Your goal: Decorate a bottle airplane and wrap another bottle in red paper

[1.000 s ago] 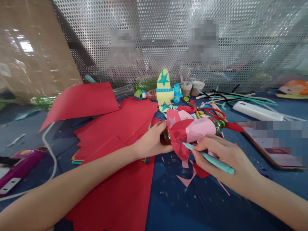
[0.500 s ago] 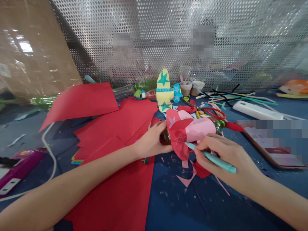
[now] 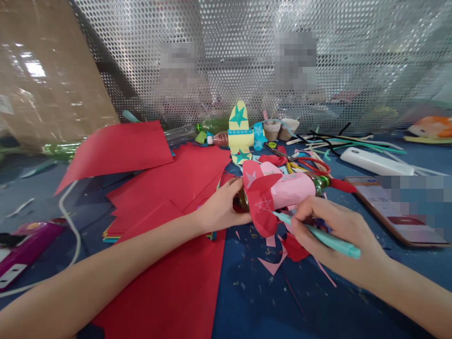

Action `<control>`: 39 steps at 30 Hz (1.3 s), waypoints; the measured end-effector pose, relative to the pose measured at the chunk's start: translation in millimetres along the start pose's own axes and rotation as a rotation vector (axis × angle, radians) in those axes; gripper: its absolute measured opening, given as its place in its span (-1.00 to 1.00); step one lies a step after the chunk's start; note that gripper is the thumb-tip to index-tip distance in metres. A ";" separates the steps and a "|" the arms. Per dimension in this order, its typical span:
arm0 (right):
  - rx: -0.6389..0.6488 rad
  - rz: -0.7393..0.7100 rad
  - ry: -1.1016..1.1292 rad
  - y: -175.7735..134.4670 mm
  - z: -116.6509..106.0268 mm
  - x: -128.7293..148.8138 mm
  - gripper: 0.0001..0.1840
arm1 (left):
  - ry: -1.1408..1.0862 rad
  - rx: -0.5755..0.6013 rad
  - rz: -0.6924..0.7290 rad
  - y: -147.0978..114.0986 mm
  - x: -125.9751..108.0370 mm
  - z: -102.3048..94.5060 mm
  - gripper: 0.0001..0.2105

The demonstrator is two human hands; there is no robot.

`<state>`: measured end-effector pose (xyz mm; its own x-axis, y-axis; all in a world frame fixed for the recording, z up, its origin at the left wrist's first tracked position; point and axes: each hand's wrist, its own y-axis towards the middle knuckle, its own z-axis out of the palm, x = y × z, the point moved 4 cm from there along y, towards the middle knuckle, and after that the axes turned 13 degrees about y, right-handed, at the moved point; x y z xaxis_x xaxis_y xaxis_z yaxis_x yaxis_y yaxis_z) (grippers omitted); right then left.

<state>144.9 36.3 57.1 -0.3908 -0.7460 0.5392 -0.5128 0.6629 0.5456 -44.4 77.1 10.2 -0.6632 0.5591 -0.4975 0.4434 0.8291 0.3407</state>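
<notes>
My left hand [image 3: 224, 205] is closed around the dark end of a plastic bottle wrapped in pink paper [image 3: 293, 189], which lies on its side with its green-capped neck to the right. Red paper fins [image 3: 259, 221] stand out from the bottle; a filled pale star shows on the upper one and a star outline on the lower one. My right hand [image 3: 330, 235] grips a turquoise pen [image 3: 334, 242] with its tip at the lower fin, just right of the star outline. Whether the tip touches the paper I cannot tell.
Red paper sheets [image 3: 165, 278] spread across the left of the blue table. Behind stands a bottle plane in yellow paper [image 3: 241, 139], near red-handled scissors [image 3: 312, 165]. To the right lie a phone [image 3: 391, 207] and a white device [image 3: 376, 161]; a purple power strip [image 3: 30, 247] is far left.
The pen and my right hand have shifted slightly right and down, away from the star outline. My left hand keeps its grip on the bottle.
</notes>
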 end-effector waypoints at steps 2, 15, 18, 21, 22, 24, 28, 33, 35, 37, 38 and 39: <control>0.008 0.003 -0.008 -0.4 1.1 -0.6 -0.82 | 0.000 -0.001 0.003 -0.1 0.9 0.6 -0.48; 0.023 0.043 -0.015 -1.8 2.6 -2.9 -0.83 | -0.031 0.006 0.011 -0.1 1.3 0.7 -0.49; 0.010 0.039 -0.012 -1.2 2.4 -2.6 -0.84 | -0.034 0.010 0.001 -0.1 1.0 0.4 -0.48; -0.001 0.037 -0.004 -1.7 2.1 -3.3 -0.86 | -0.035 0.017 -0.011 -0.3 0.8 0.4 -0.48; 0.000 0.036 -0.001 -1.9 2.3 -3.8 -0.86 | -0.038 0.017 -0.012 -0.4 0.6 0.4 -0.48; 0.007 0.029 0.004 -2.2 3.0 -4.7 -0.86 | -0.042 0.016 -0.010 -0.4 0.4 0.4 -0.48; 0.010 0.040 0.005 -1.3 3.7 -6.5 -0.87 | -0.025 0.011 -0.009 -0.3 0.5 0.2 -0.48; 0.032 0.055 0.016 -0.2 4.0 -4.7 -0.85 | -0.017 0.023 -0.001 0.0 0.8 0.3 -0.51; 0.024 0.051 0.021 -0.1 3.6 -3.5 -0.86 | -0.019 0.028 -0.006 -0.1 1.2 0.4 -0.50; 0.025 0.049 0.020 -0.1 3.8 -3.3 -0.87 | -0.019 0.025 -0.007 -0.1 1.7 0.3 -0.49; 0.029 0.049 0.018 -0.1 4.1 -3.5 -0.86 | -0.021 0.024 -0.003 -0.1 1.7 0.3 -0.49; 0.032 0.047 0.018 0.0 4.2 -3.8 -0.85 | -0.023 0.026 0.001 0.0 1.8 0.5 -0.49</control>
<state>143.2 38.9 52.3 -0.4010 -0.7127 0.5756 -0.5184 0.6945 0.4989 -45.3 78.1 8.9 -0.6488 0.5596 -0.5157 0.4597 0.8283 0.3204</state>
